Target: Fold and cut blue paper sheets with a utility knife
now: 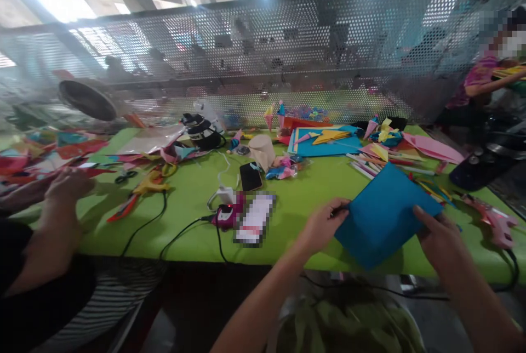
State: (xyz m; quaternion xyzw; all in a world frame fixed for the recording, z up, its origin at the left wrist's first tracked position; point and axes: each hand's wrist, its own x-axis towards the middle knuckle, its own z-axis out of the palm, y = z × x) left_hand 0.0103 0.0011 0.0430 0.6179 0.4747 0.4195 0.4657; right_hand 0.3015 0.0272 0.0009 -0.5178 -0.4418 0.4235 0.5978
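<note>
A blue sheet of paper [384, 218] is held tilted above the front edge of the green table [304, 177]. My left hand [326, 224] pinches its left corner, with a small dark thing showing at the fingertips. At the right corner, my right hand [441, 232] grips the same sheet, thumb on top and the other fingers underneath. Behind the sheet lie several thin rolled paper sticks [364, 166]. A pink glue gun [493, 221] rests to the right of my right hand.
A phone [255, 218] lies beside a magenta power strip [227, 216] with black cords. Farther left is a yellow-orange glue gun [150, 183]. Another person's hands [69, 183] work at the far left. Blue sheets [324, 144] and a perforated screen [255, 46] stand behind.
</note>
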